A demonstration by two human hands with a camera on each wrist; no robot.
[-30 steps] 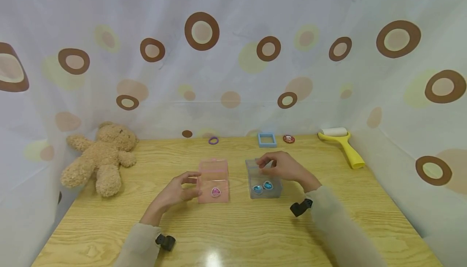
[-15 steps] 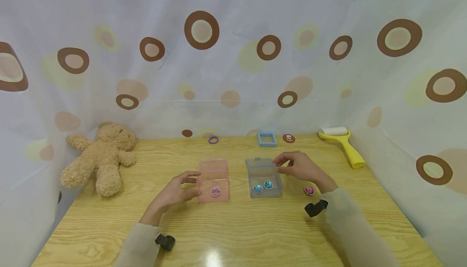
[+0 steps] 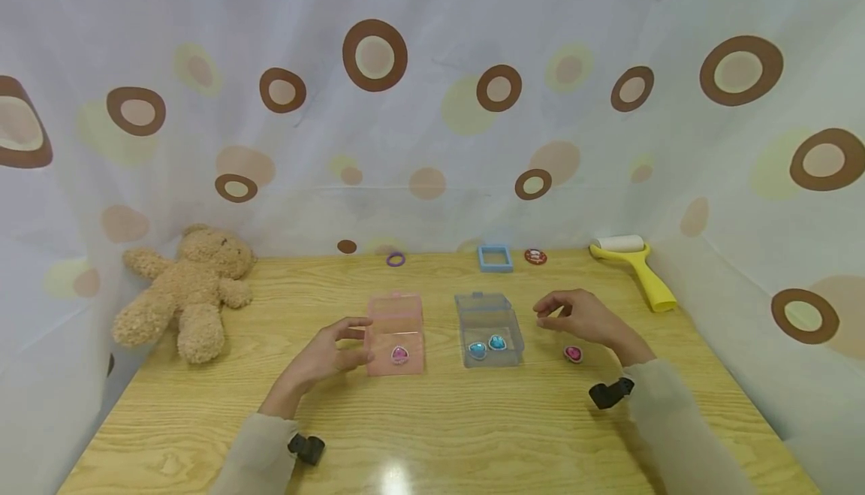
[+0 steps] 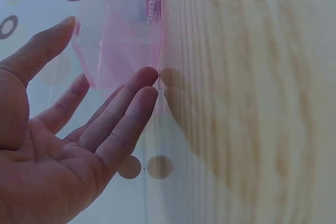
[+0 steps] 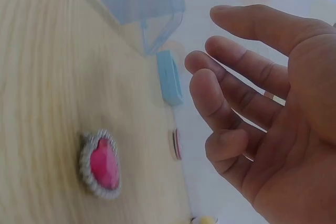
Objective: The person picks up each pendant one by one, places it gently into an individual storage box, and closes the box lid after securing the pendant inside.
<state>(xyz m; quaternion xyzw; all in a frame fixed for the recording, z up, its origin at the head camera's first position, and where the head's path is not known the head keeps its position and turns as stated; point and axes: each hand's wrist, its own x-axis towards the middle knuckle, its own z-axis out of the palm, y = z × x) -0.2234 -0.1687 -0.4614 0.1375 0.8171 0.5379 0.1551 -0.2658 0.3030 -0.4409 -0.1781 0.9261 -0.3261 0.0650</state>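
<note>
Two small clear plastic boxes stand with lids raised. My left hand rests its fingertips at the left side of the pink box, which holds one pink gem with a beaded rim. Two blue gems lie in the blue-grey box to its right. My right hand hovers right of that box with loosely bent fingers and nothing in them. Below it on the table lies another pink gem, close up in the right wrist view with its silvery beaded edge.
A teddy bear leans at the back left. Along the back edge lie a purple ring, a light blue square frame and a red round badge. A yellow-handled lint roller is at the back right of the wooden table.
My right hand has moved right, from over the blue-grey box to beside it, uncovering the loose pink gem. The left hand has stayed at the pink box.
</note>
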